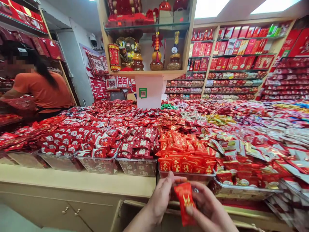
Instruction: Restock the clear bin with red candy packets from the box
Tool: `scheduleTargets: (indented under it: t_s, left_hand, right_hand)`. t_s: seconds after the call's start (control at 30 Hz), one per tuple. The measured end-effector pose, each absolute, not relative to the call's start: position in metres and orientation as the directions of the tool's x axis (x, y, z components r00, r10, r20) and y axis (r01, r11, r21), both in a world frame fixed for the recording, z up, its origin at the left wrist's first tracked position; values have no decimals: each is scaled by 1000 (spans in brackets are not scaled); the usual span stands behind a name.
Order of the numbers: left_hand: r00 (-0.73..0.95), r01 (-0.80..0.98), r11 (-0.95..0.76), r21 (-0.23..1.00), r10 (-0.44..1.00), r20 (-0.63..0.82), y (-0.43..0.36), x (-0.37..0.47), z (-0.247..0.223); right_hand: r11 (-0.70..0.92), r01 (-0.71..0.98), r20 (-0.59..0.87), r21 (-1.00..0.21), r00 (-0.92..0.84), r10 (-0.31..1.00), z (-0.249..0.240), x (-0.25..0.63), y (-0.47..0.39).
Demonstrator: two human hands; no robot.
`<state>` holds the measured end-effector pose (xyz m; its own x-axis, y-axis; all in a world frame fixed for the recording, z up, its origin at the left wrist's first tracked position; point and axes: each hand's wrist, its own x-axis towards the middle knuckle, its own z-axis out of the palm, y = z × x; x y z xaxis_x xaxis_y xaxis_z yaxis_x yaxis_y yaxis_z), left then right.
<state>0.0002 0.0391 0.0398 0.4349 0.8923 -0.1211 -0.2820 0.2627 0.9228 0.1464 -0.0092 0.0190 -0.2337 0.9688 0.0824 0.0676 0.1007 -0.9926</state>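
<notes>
My right hand (209, 206) pinches a small shiny red candy packet (185, 201) with gold lettering, thumb on its front and fingers behind. Just left of it is my left hand (159, 197), thumb raised and fingers stretched out towards the right hand. Its fingertips pass partly behind the packet, so I cannot tell whether they touch it. Beyond both hands stands a clear plastic bin (187, 175) heaped with red packets (177, 162) bearing gold lettering. Below my hands is a cardboard box (131, 209), its inside mostly hidden by my forearms.
More clear bins line the counter (96, 180), one with dark red packets (135, 145), another with red-and-white packets (248, 177). A shelf unit (147, 73) rises at the centre back. At far left a person in an orange shirt (45, 90) faces other shelves.
</notes>
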Motion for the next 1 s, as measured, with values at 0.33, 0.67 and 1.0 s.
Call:
scheduleTargets:
  t_s: [0.33, 0.67, 1.0]
  left_hand:
    - [369, -48, 53, 997, 929, -31, 43, 8, 29]
    - [307, -79, 33, 996, 952, -7, 38, 13, 25]
    - [477, -52, 55, 997, 879, -23, 37, 8, 29]
  right_hand:
    - [23, -243, 36, -970, -51, 998, 10, 142, -2]
    - [139, -152, 139, -979, 14, 990, 6, 142, -11]
    - [105, -204, 85, -973, 105, 991, -1, 158, -15]
